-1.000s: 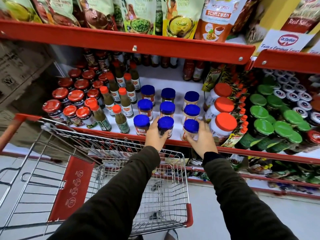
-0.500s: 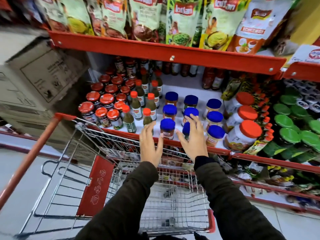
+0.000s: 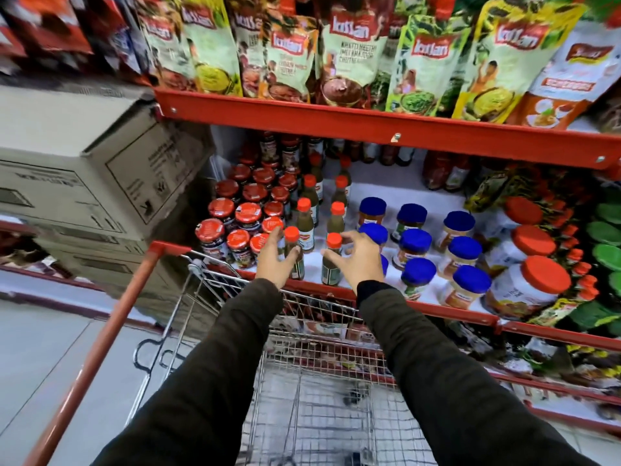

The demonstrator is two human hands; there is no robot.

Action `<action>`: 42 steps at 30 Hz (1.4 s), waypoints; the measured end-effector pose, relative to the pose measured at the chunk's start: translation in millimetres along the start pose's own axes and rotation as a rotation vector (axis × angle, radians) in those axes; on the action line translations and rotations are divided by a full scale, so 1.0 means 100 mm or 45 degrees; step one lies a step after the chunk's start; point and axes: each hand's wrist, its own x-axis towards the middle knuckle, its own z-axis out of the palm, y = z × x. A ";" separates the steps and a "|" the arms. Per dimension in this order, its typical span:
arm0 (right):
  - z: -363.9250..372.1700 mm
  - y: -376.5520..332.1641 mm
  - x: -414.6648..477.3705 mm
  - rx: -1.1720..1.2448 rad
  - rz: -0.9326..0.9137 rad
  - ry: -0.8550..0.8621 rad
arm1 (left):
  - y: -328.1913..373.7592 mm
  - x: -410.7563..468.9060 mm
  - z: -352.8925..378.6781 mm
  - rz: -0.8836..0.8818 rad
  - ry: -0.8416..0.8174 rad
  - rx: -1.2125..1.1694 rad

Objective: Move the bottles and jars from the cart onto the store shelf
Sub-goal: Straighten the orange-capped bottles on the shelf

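My left hand (image 3: 274, 260) hovers with spread fingers at the front left green sauce bottle (image 3: 293, 253), which has an orange cap. My right hand (image 3: 358, 257) is spread at the neighbouring green bottle (image 3: 332, 264), thumb to its left and fingers behind its cap. Both bottles stand upright at the front of the white shelf (image 3: 437, 309) with the red edge. Neither hand is closed around anything. Blue-lid jars (image 3: 415, 274) stand in rows to the right, red-lid jars (image 3: 220, 230) to the left. The wire cart (image 3: 302, 398) sits below my arms, its basket looking nearly bare.
Stacked cardboard boxes (image 3: 84, 169) stand left of the shelf beside the cart's red handle (image 3: 100, 338). Large orange-lid jars (image 3: 542, 275) and green-lid jars (image 3: 608, 253) fill the right. Sauce pouches (image 3: 349, 55) hang over the red upper shelf. A lower shelf holds packets.
Both hands let go of the blue-lid jars and moved left to the orange-capped green bottles. The view has swung left, bringing the cardboard boxes into sight.
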 end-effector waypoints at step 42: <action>0.08 -0.03 0.09 0.001 0.059 -0.066 | 0.01 0.11 -0.12 0.103 -0.012 0.137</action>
